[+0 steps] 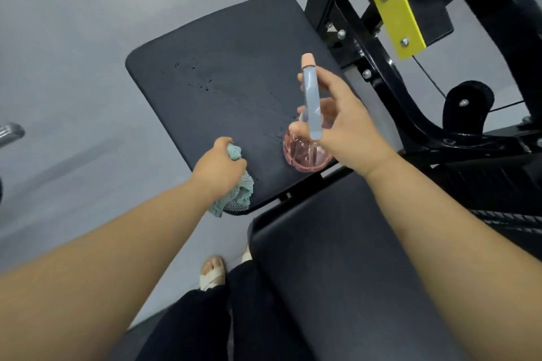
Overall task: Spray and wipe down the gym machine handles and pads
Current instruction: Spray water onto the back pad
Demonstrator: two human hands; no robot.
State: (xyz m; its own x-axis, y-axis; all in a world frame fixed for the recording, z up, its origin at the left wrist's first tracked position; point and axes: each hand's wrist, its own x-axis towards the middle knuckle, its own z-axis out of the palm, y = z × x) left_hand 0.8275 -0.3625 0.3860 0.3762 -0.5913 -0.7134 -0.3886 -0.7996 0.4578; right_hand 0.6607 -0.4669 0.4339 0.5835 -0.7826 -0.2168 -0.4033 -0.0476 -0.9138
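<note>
1. Your left hand [218, 165] bunches a ribbed pale-teal cloth [245, 192] at the near edge of the rounded, matte black seat pad [223, 67].
2. Your right hand [349, 126] grips a clear pink, round-bellied spray bottle [306, 155] above the pad's near right corner.
3. Fine droplets [206, 88] bead across the pad's middle.

On far pad [223, 73] near-left corner, cloth [245, 189]; over its near-right edge, spray bottle [305, 154]; beyond to the right, machine frame [416, 117].

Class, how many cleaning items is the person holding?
2: a teal cloth gripped by the left hand; a pink spray bottle held in the right hand. No others visible.
</note>
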